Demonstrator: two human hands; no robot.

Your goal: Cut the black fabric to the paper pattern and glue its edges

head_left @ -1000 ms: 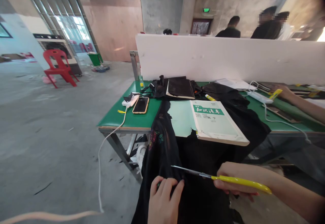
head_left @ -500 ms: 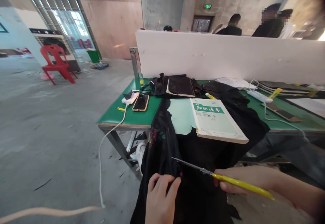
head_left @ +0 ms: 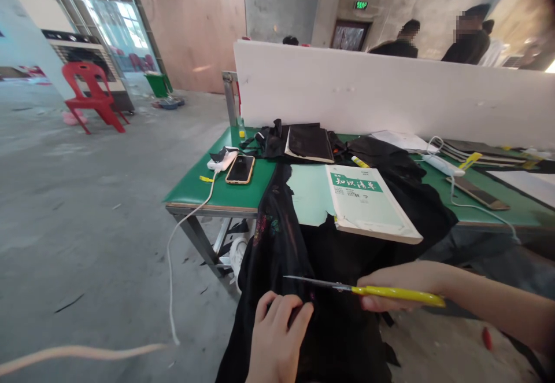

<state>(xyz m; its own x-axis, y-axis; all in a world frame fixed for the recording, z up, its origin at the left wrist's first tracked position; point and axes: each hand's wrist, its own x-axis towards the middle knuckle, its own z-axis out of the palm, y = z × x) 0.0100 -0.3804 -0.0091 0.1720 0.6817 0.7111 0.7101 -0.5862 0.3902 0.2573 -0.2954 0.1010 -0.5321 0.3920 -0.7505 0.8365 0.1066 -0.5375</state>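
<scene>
In the head view, black cloth [head_left: 338, 325] with small coloured flower patterns hangs over the table's front edge and down toward me. My left hand [head_left: 280, 331] has its fingers curled into this cloth, gripping a fold. Yellow-handled scissors [head_left: 396, 294] are in my right hand [head_left: 405, 279], its fingers wrapped round the handle. Their blades point left, lying over the cloth just above my left fingers; I cannot tell if they touch it. A thick green-and-white book [head_left: 368, 203] rests on the cloth, beside a pale green sheet [head_left: 311, 192] with a torn edge.
The green table [head_left: 191, 180] holds a phone [head_left: 240, 170], a power strip [head_left: 222, 160] with its cord trailing to the floor, and a black-covered notebook [head_left: 309, 143]. Behind stands a white panel [head_left: 368, 88], with people beyond it. A red chair [head_left: 93, 96] is at left.
My right hand has moved up and left, and the scissors lie more level, their tips further left. My left hand keeps its grip on the cloth. The view has shifted slightly.
</scene>
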